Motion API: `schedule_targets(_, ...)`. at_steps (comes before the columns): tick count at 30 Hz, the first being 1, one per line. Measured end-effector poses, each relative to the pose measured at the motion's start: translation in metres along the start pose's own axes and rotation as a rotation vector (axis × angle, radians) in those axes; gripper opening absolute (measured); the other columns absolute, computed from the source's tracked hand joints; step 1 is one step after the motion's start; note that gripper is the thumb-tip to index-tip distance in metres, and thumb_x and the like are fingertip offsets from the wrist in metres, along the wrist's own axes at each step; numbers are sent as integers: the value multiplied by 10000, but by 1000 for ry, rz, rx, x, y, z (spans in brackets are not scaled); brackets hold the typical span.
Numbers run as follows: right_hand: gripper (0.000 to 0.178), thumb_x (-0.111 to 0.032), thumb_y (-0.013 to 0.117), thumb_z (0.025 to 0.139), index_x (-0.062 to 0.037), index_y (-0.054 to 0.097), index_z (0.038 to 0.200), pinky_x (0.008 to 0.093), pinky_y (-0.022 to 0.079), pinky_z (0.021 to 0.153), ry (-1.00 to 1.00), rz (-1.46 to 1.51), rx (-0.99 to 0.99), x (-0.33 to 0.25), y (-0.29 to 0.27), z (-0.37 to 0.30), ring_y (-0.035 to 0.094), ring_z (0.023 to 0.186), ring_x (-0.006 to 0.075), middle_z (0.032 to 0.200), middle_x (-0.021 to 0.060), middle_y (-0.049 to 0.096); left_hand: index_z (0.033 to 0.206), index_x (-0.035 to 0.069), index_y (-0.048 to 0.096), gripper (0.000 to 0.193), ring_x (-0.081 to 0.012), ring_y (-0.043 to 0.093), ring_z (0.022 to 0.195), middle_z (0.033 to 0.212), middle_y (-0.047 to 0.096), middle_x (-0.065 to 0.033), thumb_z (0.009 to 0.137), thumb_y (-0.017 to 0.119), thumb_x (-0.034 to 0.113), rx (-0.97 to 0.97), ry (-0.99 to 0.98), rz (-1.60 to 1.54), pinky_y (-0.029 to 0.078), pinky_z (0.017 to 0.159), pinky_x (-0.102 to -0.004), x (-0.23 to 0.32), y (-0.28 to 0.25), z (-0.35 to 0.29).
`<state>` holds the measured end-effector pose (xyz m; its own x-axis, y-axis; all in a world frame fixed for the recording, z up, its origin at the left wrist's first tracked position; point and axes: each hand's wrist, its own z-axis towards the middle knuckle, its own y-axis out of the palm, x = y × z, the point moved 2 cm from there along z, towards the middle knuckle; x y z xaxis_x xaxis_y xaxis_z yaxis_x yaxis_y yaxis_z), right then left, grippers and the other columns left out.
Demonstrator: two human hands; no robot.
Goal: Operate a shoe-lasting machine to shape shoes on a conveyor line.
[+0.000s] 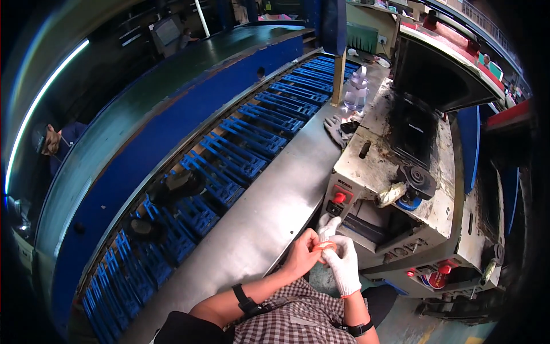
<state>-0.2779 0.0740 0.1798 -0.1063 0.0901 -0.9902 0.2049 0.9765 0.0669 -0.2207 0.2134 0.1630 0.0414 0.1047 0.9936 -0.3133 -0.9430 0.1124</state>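
Just above my lap, in front of the machine, my bare left hand (301, 255) and my gloved right hand (342, 262) meet. Between them they pinch the orange-edged cuff of a white work glove (328, 225), whose fingers point away from me. My right hand wears a matching white knit glove with an orange edge at the wrist. The fingers of both hands are closed on the cuff. How far the left fingertips reach into it is hidden.
At the right stands a worn white press machine (372, 166) with its lid raised and a red button (340, 198) in front. A steel ledge (269, 212) borders a conveyor of blue bars (212, 172) carrying dark pieces. A grey glove (334, 131) and clear bottle (356, 92) lie beyond. A person (54, 140) is far left.
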Motion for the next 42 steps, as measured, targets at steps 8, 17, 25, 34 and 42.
schedule_targets(8,210,-65,627,932,7,656,1127,268,533,744,-149,-190,162,20,-17,-2,622,803,100,913,43,696,813,63,506,363,-215,633,585,647,564,-92,785,864,111,26,217,600,483,553,-370,23,1,-18)
schedule_targets(17,145,-141,685,926,-12,670,991,314,543,770,-166,-204,279,-2,-36,-13,652,816,133,875,83,730,1140,38,601,376,-351,630,1051,1146,631,-149,799,759,13,-302,782,599,530,929,-431,59,49,-37)
schedule_targets(25,157,-117,654,970,8,662,1064,285,538,710,-140,91,309,17,-40,-30,641,790,108,909,56,709,1200,27,564,391,-376,669,1096,1175,651,-191,813,604,-15,-358,654,862,558,932,-458,28,55,-50)
schedule_targets(34,157,-238,706,926,-93,674,975,455,563,690,-406,-700,358,-12,-21,-44,708,754,372,813,171,701,1441,-13,498,716,-308,532,1396,1577,476,-216,727,530,-59,-695,-241,-511,489,1109,-406,49,36,19)
schedule_targets(42,114,-134,736,853,-82,727,954,457,545,688,-776,-767,88,-60,14,-33,693,762,357,786,153,689,1413,9,567,583,-410,703,1093,1209,716,-245,1079,423,465,-609,-623,-544,538,1019,-479,32,40,71)
